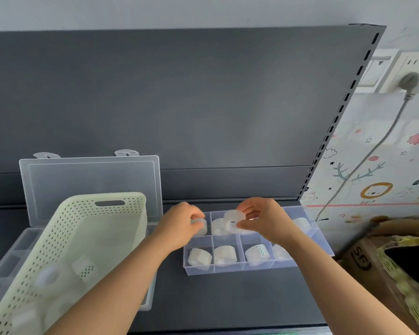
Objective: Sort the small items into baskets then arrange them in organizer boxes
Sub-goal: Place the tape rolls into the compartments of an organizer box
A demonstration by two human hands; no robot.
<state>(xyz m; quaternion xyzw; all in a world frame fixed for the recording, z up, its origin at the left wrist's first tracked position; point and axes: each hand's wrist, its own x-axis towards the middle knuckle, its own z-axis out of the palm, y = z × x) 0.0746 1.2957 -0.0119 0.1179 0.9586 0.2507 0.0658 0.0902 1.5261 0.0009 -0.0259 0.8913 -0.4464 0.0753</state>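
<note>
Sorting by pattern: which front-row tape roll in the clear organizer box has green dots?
The translucent white tape roll third from left; the others look plain.

On the shelf, the divided organizer box is sitting right of centre, with rolls lying in its front-row compartments and more in the back row. To its left, the basket is resting on a second organizer box, whose lid is standing open behind it. Over the back row, the left hand and right hand are each holding a roll. A cardboard box is sitting beyond the shelf's right end.
</note>
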